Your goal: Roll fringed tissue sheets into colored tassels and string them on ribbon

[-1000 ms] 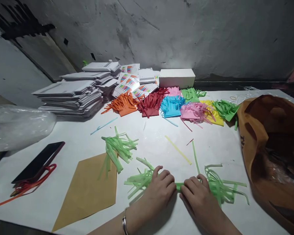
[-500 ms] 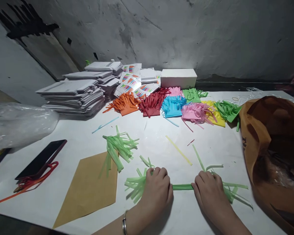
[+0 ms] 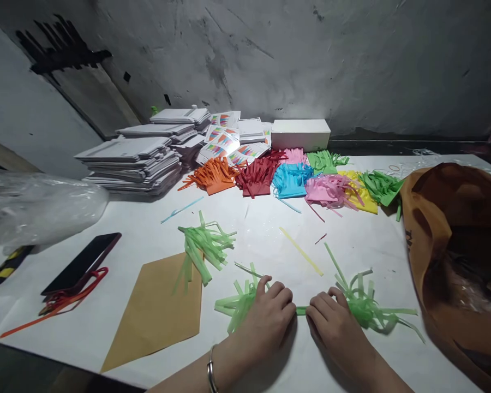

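My left hand [image 3: 268, 322] and my right hand [image 3: 333, 327] lie side by side near the table's front edge, fingers curled down on a rolled band of green fringed paper [image 3: 300, 310]. Its cut strips fan out to the left of my left hand [image 3: 237, 303] and to the right of my right hand [image 3: 368, 311]. Only a short bit of the green roll shows between the two hands. A silver bracelet [image 3: 210, 374] sits on my left wrist.
A finished green tassel [image 3: 204, 248] lies partly on a brown envelope [image 3: 155, 311]. Coloured fringed papers [image 3: 290, 177] line the back, beside stacked white booklets [image 3: 131, 164] and a white box [image 3: 300, 134]. A phone [image 3: 82, 262], a plastic bag [image 3: 36, 204] and an orange bag [image 3: 454, 251] flank the white table [image 3: 262, 229].
Half a second ago my hands were apart on the green roll; they have slid back together at its middle. The fringes have bunched and curled up more.
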### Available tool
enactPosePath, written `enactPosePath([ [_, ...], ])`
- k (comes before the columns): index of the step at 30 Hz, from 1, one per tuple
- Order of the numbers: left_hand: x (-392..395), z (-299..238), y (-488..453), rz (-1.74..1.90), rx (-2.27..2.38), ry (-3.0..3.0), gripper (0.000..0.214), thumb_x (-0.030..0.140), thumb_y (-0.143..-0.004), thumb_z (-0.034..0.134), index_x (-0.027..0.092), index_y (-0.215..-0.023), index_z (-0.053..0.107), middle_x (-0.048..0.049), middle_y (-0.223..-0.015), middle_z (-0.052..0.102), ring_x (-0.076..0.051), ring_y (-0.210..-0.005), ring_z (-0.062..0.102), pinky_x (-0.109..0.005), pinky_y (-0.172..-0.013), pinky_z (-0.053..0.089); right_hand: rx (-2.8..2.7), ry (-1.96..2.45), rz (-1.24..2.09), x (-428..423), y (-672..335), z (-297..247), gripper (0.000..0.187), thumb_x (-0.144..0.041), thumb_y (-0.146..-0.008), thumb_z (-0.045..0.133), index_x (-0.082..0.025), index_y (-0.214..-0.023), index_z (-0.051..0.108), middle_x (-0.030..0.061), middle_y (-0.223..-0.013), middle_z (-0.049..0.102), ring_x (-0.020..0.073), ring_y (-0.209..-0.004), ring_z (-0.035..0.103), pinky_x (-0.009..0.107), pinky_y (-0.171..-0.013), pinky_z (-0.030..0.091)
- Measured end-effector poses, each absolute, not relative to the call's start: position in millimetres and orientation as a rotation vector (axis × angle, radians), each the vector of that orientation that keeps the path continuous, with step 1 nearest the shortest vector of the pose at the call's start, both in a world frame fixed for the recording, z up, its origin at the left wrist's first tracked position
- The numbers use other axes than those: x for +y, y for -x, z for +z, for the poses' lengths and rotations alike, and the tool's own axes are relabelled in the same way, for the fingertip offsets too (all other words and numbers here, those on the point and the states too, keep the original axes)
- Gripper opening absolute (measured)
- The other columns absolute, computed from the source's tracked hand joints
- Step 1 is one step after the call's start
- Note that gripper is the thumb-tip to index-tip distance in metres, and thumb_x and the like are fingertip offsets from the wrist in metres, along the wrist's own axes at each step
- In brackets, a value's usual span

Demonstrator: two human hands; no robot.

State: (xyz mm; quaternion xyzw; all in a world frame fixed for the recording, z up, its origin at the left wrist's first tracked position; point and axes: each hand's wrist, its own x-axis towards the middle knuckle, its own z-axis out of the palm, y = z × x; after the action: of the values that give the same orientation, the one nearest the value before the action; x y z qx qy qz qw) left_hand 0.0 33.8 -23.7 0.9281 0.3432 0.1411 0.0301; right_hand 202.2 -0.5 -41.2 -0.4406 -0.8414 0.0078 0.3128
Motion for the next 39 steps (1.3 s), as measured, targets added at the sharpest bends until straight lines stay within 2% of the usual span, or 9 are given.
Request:
enactPosePath([
  [4, 35, -23, 1, 0.472, 1.031, -2.866, 0.012, 0.01, -0.089, 0.062, 0.02, -0.083, 0.061, -0.0004, -0.09, 0.064, -0.02, -0.089, 0.056, -0.048, -0.103, 0.031, -2.182, 1.19, 0.075, 0, -202, -44, 0.026, -0.014, -0.103, 0.042, -0.019, -0.083, 0.058, 0.0003, -0.079, 0.059, 0.0169, -0.076, 0.052, 0.038, -0.089, 0.032],
  [10, 34, -24, 0, 0.538, 1.026, -2.709, 0.011, 0.01, -0.088, 0.061, 0.021, -0.084, 0.062, -0.0017, -0.093, 0.067, -0.02, -0.09, 0.057, -0.047, -0.102, 0.033, -2.181, 1.208, 0.088, -1, -195, -47, 0.033, -0.01, -0.103, 0.037, -0.019, -0.079, 0.057, 0.0009, -0.078, 0.058, 0.0168, -0.077, 0.051, 0.038, -0.091, 0.031],
  [14, 31, -24, 1, 0.551, 1.077, -2.616, 0.015, 0.008, -0.089, 0.06, 0.022, -0.087, 0.064, -0.0015, -0.094, 0.067, -0.021, -0.092, 0.057, -0.045, -0.1, 0.033, -2.181, 1.218, 0.108, -5, -202, -50, 0.032, -0.011, -0.104, 0.036, -0.02, -0.085, 0.06, 0.0009, -0.082, 0.059, 0.0168, -0.078, 0.052, 0.04, -0.094, 0.031],
  [18, 29, -20, 2, 0.581, 1.182, -2.43, 0.01, 0.014, -0.088, 0.067, 0.021, -0.083, 0.065, -0.0003, -0.092, 0.066, -0.021, -0.092, 0.056, -0.043, -0.094, 0.035, -2.162, 1.269, 0.121, -9, -221, -46, 0.032, -0.011, -0.105, 0.034, -0.021, -0.089, 0.06, 0.0012, -0.086, 0.061, 0.0182, -0.084, 0.054, 0.043, -0.097, 0.03],
  [25, 27, -8, -6, 0.425, 1.332, -2.399, 0.019, 0.012, -0.093, 0.054, 0.02, -0.08, 0.065, -0.0039, -0.091, 0.067, -0.024, -0.09, 0.056, -0.047, -0.09, 0.036, -2.076, 1.48, 0.087, -9, -221, -40, 0.02, -0.013, -0.099, 0.042, -0.022, -0.087, 0.056, 0.0017, -0.086, 0.057, 0.0225, -0.085, 0.053, 0.049, -0.094, 0.031],
  [30, 31, -6, -17, 0.228, 1.463, -2.516, 0.012, 0.015, -0.087, 0.058, 0.019, -0.078, 0.065, -0.0065, -0.089, 0.065, -0.026, -0.088, 0.056, -0.048, -0.084, 0.038, -2.038, 1.581, 0.036, -4, -212, -40, 0.02, -0.015, -0.096, 0.042, -0.023, -0.082, 0.052, 0.0012, -0.081, 0.055, 0.0237, -0.08, 0.053, 0.053, -0.092, 0.032],
  [34, 32, -11, -19, 0.189, 1.343, -2.728, 0.009, 0.01, -0.084, 0.063, 0.019, -0.081, 0.065, -0.0057, -0.093, 0.064, -0.025, -0.089, 0.054, -0.051, -0.092, 0.039, -2.016, 1.479, 0.075, -2, -214, -40, 0.022, -0.011, -0.097, 0.041, -0.024, -0.086, 0.056, 0.0003, -0.086, 0.059, 0.0216, -0.085, 0.056, 0.054, -0.103, 0.028],
  [37, 30, -18, -20, 0.228, 1.128, -2.934, 0.015, 0.01, -0.088, 0.064, 0.02, -0.077, 0.064, -0.0033, -0.089, 0.063, -0.023, -0.088, 0.053, -0.054, -0.102, 0.034, -2.12, 1.258, 0.018, -4, -217, -41, 0.03, -0.002, -0.093, 0.038, -0.023, -0.087, 0.057, -0.0008, -0.085, 0.061, 0.019, -0.088, 0.058, 0.051, -0.111, 0.024],
  [39, 31, -23, -23, 0.235, 1.078, -2.953, 0.018, 0.01, -0.091, 0.062, 0.019, -0.077, 0.065, -0.0036, -0.087, 0.063, -0.023, -0.088, 0.053, -0.055, -0.104, 0.032, -2.206, 1.188, -0.031, -5, -216, -41, 0.026, -0.002, -0.091, 0.041, -0.022, -0.087, 0.057, -0.0004, -0.084, 0.061, 0.0193, -0.089, 0.058, 0.051, -0.113, 0.024],
])
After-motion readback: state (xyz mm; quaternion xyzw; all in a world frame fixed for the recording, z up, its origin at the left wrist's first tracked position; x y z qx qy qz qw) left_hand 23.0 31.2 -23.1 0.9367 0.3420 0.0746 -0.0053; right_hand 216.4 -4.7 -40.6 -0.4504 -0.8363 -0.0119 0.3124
